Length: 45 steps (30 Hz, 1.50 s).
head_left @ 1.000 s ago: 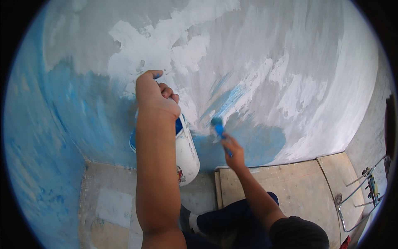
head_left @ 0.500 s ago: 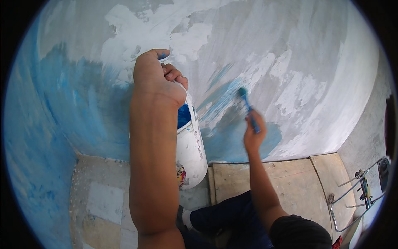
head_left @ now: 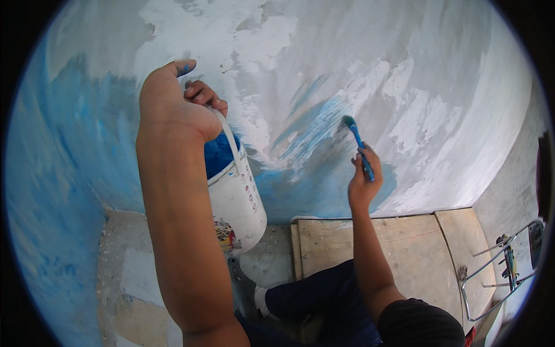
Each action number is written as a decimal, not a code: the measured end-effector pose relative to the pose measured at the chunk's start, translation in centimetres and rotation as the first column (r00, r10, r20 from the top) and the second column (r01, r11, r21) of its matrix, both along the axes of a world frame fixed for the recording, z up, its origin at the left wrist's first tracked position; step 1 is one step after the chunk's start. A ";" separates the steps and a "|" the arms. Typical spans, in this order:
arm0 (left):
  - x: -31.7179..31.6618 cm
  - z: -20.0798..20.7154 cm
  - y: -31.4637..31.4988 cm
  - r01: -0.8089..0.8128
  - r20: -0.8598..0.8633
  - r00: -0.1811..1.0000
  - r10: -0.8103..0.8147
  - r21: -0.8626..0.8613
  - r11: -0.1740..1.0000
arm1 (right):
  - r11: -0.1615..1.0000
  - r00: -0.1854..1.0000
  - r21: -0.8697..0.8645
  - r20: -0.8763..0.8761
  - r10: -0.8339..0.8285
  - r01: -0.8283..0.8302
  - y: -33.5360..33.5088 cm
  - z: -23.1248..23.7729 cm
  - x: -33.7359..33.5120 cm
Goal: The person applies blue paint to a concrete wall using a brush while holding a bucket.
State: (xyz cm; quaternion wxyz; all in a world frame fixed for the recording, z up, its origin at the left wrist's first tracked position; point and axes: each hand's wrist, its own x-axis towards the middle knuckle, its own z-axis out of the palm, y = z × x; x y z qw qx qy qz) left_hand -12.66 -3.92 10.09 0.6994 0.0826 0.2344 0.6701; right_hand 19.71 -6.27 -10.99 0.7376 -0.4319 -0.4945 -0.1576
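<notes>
My left hand (head_left: 191,95) is closed round the strap handle of a white paint bucket (head_left: 240,202), its thumb sticking out with a blue smear on it. Blue paint (head_left: 221,153) coats the inside of the bucket, which hangs beside my forearm and is partly hidden by it. In my right hand (head_left: 366,176) is a blue-handled paintbrush (head_left: 358,139), gripped by the handle with its dark bristles upward at the wall (head_left: 416,115). Fresh light-blue strokes (head_left: 324,127) streak the grey and white wall just left of the bristles.
The wall at the left (head_left: 52,202) is mostly blue. Wooden boards (head_left: 399,243) lie along the wall's foot at the right, beside a patchy tiled floor (head_left: 139,277). A metal-framed object (head_left: 503,266) stands at the far right. My leg (head_left: 312,292) is bent below.
My left hand and the bucket have moved left. The brush has shifted slightly right, and the blue strokes on the wall look brighter and wider.
</notes>
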 end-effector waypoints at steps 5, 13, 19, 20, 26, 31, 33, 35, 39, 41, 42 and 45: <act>-0.6 -0.6 0.9 -0.002 0.040 0.999 0.002 0.013 1.000 | 0.949 0.967 -0.314 0.238 0.091 -0.012 0.4 -9.1 -2.9; -0.9 -1.1 1.0 -0.058 0.051 0.997 0.059 -0.013 0.998 | 0.944 0.963 -0.314 0.204 0.176 -0.106 -0.5 -7.2 -0.8; -1.1 -0.9 0.9 -0.042 0.005 0.999 0.042 -0.011 0.999 | 0.990 0.981 -0.005 0.139 -0.138 0.140 0.7 -2.1 -1.9; -0.8 -0.9 1.0 -0.028 0.008 1.000 0.028 -0.010 1.000 | 0.989 0.967 -0.030 0.216 -0.136 0.146 1.1 -4.5 -1.4; -0.3 -0.7 1.1 0.012 0.011 1.000 -0.012 0.004 1.000 | 0.829 0.919 -0.554 0.284 0.273 -0.075 -0.4 -14.8 -5.6; 1.4 -1.5 1.5 0.030 -0.029 0.999 -0.032 -0.076 0.997 | 0.932 0.979 -0.362 0.175 0.106 -0.036 0.1 -7.4 -0.6; 1.1 -0.7 0.7 0.017 -0.033 0.999 -0.019 -0.081 0.997 | 0.994 0.982 -0.108 0.189 0.000 0.021 0.1 -3.2 0.1; 0.9 -1.0 0.8 0.009 -0.040 0.999 -0.012 -0.081 0.997 | 0.990 0.980 0.015 0.145 -0.138 0.137 0.0 -0.5 -1.2; 0.8 -1.5 1.5 0.040 -0.044 0.998 -0.042 -0.032 0.999 | 0.965 0.936 -0.052 0.259 -0.237 0.258 0.9 -4.4 -2.7; 0.9 -1.8 2.1 0.064 -0.049 0.997 -0.065 -0.019 0.998 | 0.949 0.909 -0.149 0.362 -0.208 0.277 1.3 -10.3 -4.3; 1.0 -1.9 2.3 0.082 -0.046 0.995 -0.083 -0.024 0.996 | 0.947 0.916 -0.212 0.373 -0.151 0.242 1.1 -13.6 -5.1; 0.9 -1.7 2.4 0.073 -0.058 0.995 -0.075 -0.037 0.997 | 0.789 0.914 -0.612 0.352 0.202 0.061 -0.1 -18.4 -6.9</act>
